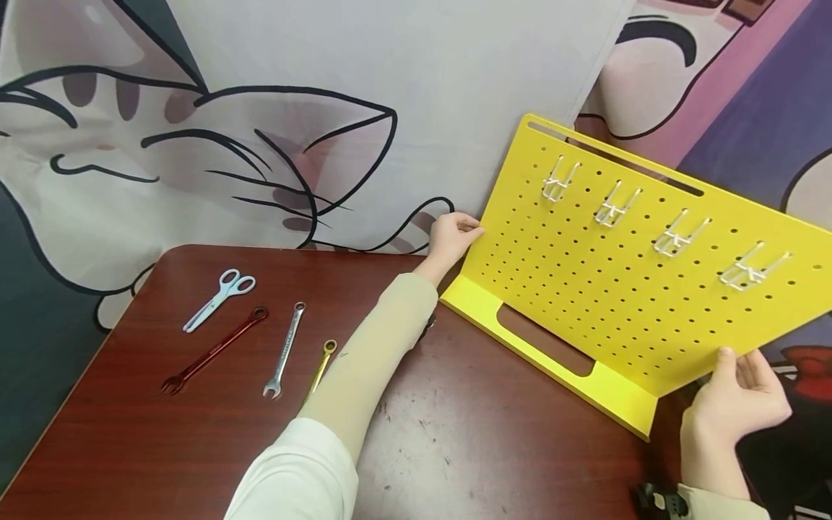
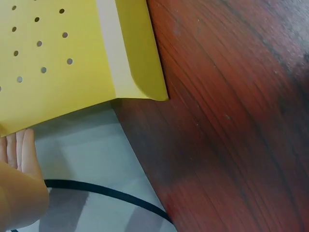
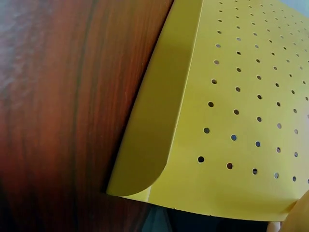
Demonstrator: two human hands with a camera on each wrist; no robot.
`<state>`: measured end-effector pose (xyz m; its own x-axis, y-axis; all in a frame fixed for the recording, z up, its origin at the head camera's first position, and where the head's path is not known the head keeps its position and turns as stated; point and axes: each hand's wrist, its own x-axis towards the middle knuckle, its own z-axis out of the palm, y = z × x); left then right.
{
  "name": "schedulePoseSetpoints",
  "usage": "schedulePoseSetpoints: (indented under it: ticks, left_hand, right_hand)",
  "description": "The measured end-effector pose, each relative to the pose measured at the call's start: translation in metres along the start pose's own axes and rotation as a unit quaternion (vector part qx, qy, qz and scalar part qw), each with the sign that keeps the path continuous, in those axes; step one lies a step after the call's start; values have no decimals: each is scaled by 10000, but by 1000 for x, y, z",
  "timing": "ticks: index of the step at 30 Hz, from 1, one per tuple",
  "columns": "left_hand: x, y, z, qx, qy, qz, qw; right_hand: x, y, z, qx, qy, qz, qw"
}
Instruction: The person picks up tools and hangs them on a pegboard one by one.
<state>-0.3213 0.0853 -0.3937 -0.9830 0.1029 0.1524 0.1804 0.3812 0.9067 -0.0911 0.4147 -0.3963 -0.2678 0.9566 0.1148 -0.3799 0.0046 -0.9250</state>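
Note:
A yellow pegboard (image 1: 572, 274) with a bent foot stands tilted back on the right part of the table. Several white wire hooks (image 1: 611, 205) are fixed in a row across its upper part. My left hand (image 1: 450, 240) pinches the board's left edge between thumb and fingers. At the right side edge, low down, my right hand (image 1: 737, 404) grips the board with the thumb on its front; the other fingers are partly hidden behind it. In the left wrist view my left hand (image 2: 21, 179) shows at the board's edge, and the right wrist view catches only a little of my right hand (image 3: 297, 217).
On the left of the brown table (image 1: 416, 448) lie light blue scissors (image 1: 222, 296), a red wrench (image 1: 214, 352), a silver wrench (image 1: 284, 352) and a gold wrench (image 1: 323, 365), partly behind my left forearm. A printed cat curtain (image 1: 442, 87) hangs behind the table.

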Motion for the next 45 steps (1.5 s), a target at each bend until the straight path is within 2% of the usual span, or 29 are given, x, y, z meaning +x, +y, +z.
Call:
schedulePoseSetpoints:
  ticks: [8, 15, 20, 26, 34, 45]
  left_hand:
    - [-2, -9, -9, -21, 86, -56, 9999]
    - [-3, -20, -21, -54, 91, 19, 9999]
    - [-5, -28, -32, -262, 141, -4, 9996]
    - [-6, -33, -45, -414, 139, -31, 9990]
    - [-9, -36, -69, -166, -25, 83, 9998]
    - [-16, -43, -106, 72, -257, 35, 9996]
  right_hand:
    - [5, 5, 9, 239, -330, 286, 9988]
    - [8, 10, 19, -8, -612, 399, 9973]
    - [9, 16, 26, -130, -751, 517, 9958]
    - [11, 20, 36, -61, -924, 671, 9934]
    - [14, 23, 54, 127, -1099, 837, 9903]
    - [17, 28, 83, 261, -1656, 945, 9813]
